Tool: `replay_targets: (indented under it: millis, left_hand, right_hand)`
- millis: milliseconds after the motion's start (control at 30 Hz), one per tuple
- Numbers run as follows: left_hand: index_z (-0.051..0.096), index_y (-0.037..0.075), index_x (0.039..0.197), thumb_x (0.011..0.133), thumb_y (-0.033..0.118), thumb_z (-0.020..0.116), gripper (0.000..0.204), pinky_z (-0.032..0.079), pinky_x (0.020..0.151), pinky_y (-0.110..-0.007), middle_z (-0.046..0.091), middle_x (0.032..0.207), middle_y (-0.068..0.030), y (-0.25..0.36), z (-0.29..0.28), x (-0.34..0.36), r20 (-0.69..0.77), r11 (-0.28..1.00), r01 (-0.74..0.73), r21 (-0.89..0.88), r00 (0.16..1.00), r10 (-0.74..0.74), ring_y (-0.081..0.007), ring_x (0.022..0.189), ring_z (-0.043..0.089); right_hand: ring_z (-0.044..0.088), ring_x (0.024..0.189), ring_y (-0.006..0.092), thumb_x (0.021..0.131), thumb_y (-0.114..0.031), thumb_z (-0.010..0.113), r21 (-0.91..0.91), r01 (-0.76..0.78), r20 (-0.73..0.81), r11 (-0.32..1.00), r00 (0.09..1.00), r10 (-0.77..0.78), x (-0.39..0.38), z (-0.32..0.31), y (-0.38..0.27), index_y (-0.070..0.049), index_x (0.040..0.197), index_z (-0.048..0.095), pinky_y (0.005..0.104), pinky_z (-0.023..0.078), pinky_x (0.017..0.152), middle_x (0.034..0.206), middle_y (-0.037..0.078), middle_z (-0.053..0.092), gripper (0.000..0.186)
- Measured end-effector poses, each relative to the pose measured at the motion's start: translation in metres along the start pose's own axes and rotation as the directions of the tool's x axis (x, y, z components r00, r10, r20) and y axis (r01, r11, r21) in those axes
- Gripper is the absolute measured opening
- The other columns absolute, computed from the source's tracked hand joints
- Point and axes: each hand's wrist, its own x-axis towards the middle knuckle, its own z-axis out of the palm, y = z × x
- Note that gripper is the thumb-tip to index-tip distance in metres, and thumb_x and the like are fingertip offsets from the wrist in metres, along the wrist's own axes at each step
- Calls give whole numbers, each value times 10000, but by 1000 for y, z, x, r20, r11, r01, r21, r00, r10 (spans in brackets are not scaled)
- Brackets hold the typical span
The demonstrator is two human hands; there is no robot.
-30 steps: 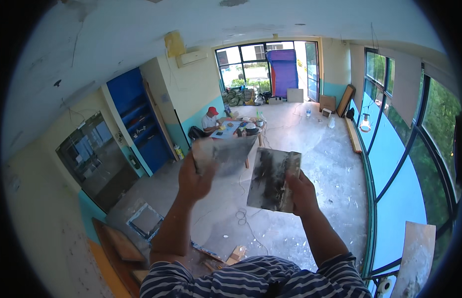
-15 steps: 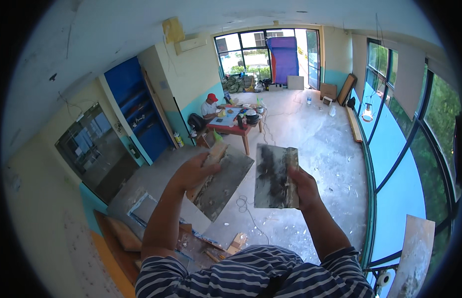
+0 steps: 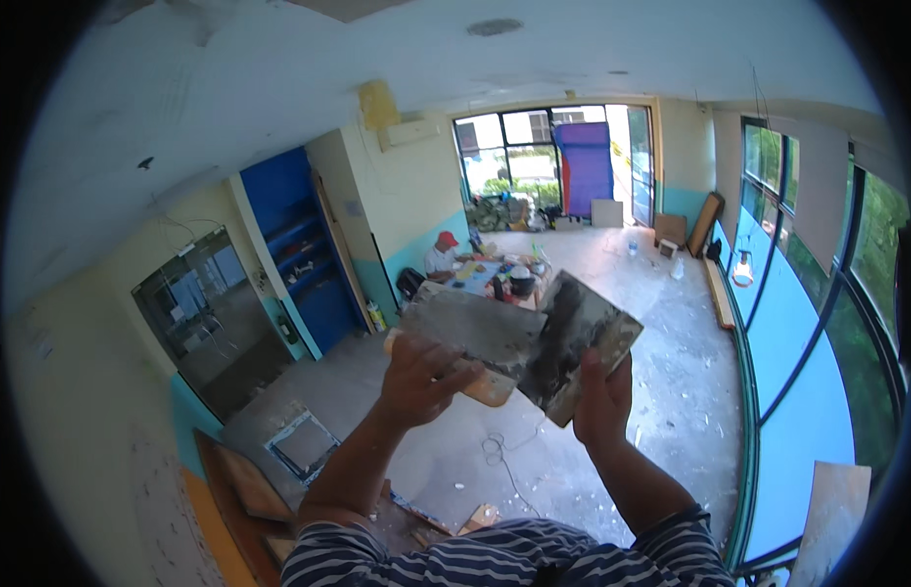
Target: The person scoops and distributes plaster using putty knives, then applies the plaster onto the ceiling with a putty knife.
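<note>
My left hand (image 3: 421,380) is closed around the wooden back edge of a wide putty knife (image 3: 470,325), whose broad grey blade lies tilted in front of me. In my right hand (image 3: 602,403) is a second wide putty knife (image 3: 585,328), its blade smeared with dark and pale patches. The thumb presses on its near edge. The two blades meet or overlap near the middle of the view; whether they actually touch I cannot tell. Parts of both handles are hidden under my fingers.
A person in a red cap (image 3: 443,256) sits at a cluttered table (image 3: 546,291) ahead. A cable (image 3: 504,460) and scraps lie on the floor below. A lit work lamp (image 3: 742,271) hangs by the right windows; boards (image 3: 242,474) lean at the lower left.
The two putty knives have come from apart to blade against or over blade. The left one has turned flatter, and the right one now tilts. My view has risen toward the ceiling.
</note>
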Motion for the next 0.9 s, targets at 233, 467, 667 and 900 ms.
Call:
replay_targets:
  millis: [233,467,667,900]
  left_hand:
    - [690,146,1027,619,80,697,413,442,803,-459,632,990,-45,-29,-42,34,-29,967,-1,255,1000,8,-248,904,589]
    - [616,16,1038,838,171,695,264,514,748,-399,630,942,-158,-131,-198,177,-538,808,253,533,838,92,-344,853,624]
    - [626,50,1111,855,407,678,443,525,793,-406,690,981,-181,-171,-301,296,-508,603,312,734,841,184,-372,910,669]
    - [546,10,1146,833,118,635,343,514,806,-469,654,997,-245,-145,-320,350,-495,605,341,719,863,101,-429,971,622]
  right_hand:
    - [657,964,249,894,-230,582,-555,-7,253,832,951,177,-23,-2,-9,3,1223,490,372,514,830,1078,159,660,413]
    - [670,866,246,861,-241,645,-441,-200,108,875,956,273,-25,-31,46,4,1150,544,356,527,770,980,143,677,392]
    - [640,832,184,879,-220,642,-334,-250,90,909,951,295,-29,-48,77,11,1124,549,330,514,744,944,111,662,350]
    - [628,856,182,882,-215,643,-290,-304,84,907,936,341,-36,-51,83,18,1131,541,331,507,754,970,116,652,356]
